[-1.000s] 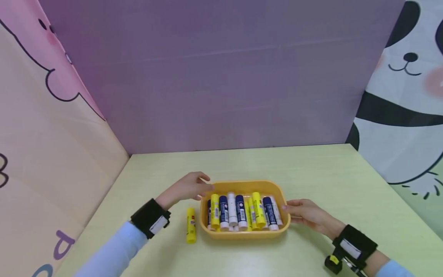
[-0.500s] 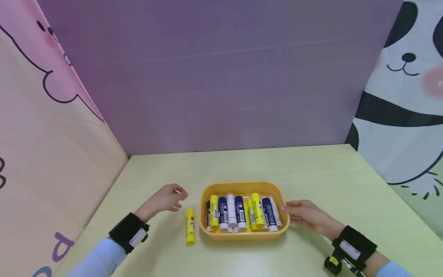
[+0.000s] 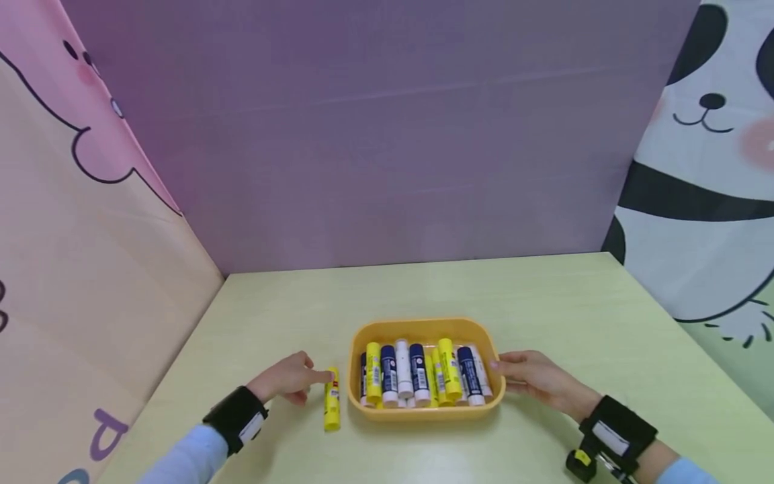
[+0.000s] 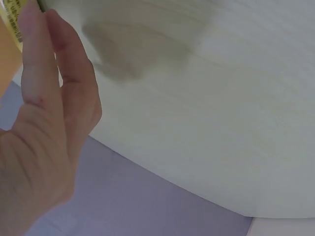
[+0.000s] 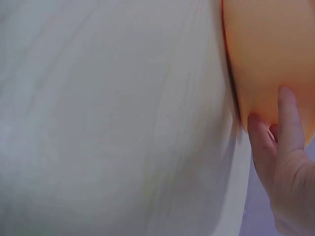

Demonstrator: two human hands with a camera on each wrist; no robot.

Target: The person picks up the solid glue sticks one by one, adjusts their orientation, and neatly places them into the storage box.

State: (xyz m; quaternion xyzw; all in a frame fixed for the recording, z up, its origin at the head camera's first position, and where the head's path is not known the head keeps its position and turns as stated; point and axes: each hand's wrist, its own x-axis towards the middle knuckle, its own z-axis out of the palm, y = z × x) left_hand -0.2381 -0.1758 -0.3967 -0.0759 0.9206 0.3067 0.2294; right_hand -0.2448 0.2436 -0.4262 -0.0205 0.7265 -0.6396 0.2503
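Observation:
A yellow glue stick (image 3: 332, 403) lies on the table left of a yellow-orange tray (image 3: 423, 413). My left hand (image 3: 293, 378) touches its far end with a fingertip. In the left wrist view, the glue stick (image 4: 11, 19) shows only at the top left corner, partly behind the hand (image 4: 44, 113). My right hand (image 3: 535, 373) rests against the tray's right end. In the right wrist view, its extended fingers (image 5: 287, 118) touch the outer wall of the tray (image 5: 275, 54). Yellow, navy-capped and white glue sticks (image 3: 418, 371) lie side by side in the tray.
The pale wooden table (image 3: 423, 289) meets a purple panel (image 3: 387, 134) at its back edge. Printed cloth walls stand on the left (image 3: 121, 269) and on the right (image 3: 695, 255).
My left hand has left the tray's left rim, moved left and toward me, then reached the lone yellow glue stick. The right hand has stayed at the tray.

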